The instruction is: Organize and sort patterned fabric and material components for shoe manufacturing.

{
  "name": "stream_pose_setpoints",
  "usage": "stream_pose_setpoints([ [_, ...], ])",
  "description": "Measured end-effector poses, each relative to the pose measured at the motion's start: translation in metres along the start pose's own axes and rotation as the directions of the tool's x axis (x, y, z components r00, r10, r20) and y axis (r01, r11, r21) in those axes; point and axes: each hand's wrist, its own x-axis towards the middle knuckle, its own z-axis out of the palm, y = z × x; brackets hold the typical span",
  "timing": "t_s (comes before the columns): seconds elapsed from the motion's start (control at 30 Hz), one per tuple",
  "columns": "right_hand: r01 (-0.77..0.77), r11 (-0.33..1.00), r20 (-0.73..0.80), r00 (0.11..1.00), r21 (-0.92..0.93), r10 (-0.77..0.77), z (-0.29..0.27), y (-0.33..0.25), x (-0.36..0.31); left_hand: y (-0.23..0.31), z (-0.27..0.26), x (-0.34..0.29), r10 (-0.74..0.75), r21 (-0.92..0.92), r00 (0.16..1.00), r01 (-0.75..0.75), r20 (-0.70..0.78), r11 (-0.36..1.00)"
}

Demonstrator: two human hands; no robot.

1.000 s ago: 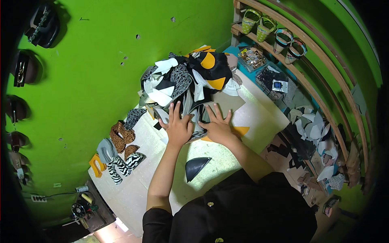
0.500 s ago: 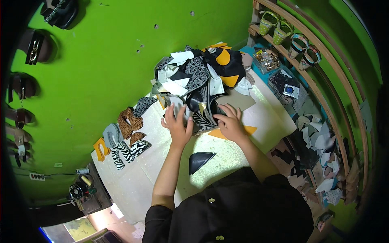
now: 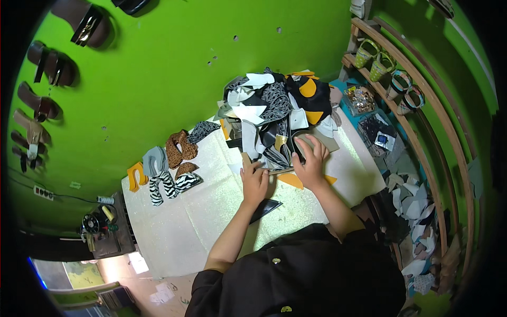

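A heap of cut leather and fabric scraps (image 3: 264, 103) in white, black, grey and yellow lies on the pale worktable (image 3: 169, 232). At its near edge, my left hand (image 3: 255, 185) has its fingers bent round the edge of a thin beige-brown piece (image 3: 281, 171). My right hand (image 3: 311, 165) rests at the same edge, fingers apart over the front of the heap. Zebra-striped scraps sit between the hands. A yellow piece (image 3: 290, 180) lies just below them. Closer to me is a black leather piece (image 3: 265, 208), partly behind my left forearm.
Zebra, leopard, grey and yellow cut pieces (image 3: 154, 162) lie at the table's left. Sandals (image 3: 92, 26) hang on the green wall. A wooden rack (image 3: 406, 79) with small patterned baskets (image 3: 380, 67) runs along the right, above a pile of scraps (image 3: 409, 195).
My left hand has come down off the heap to its near edge, and its fingers have bent. My right hand stays by the heap's front. The whole view has shifted.
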Motion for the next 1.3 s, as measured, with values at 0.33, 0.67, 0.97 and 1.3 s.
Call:
stream_pose_setpoints([
  [0.33,0.371,0.924,0.151,0.922,-0.089,-0.355,0.082,-0.024,0.111,0.004,-0.001,-0.003,0.042,0.026,0.999,-0.042,-0.024,0.999],
  [0.67,0.194,0.980,0.513,0.846,-0.045,-0.144,0.111,0.014,0.101,0.005,-0.007,-0.005,0.048,0.073,0.999,-0.046,-0.023,0.996],
  [0.97,0.294,0.956,0.333,0.901,-0.001,-0.277,0.073,0.042,0.074,-0.002,-0.003,-0.003,0.103,0.146,0.910,-0.047,-0.402,0.988],
  [1.3,0.173,0.983,0.335,0.925,0.054,-0.181,0.056,0.042,0.064,0.004,-0.021,0.030,0.112,0.119,0.980,-0.132,0.162,0.984],
])
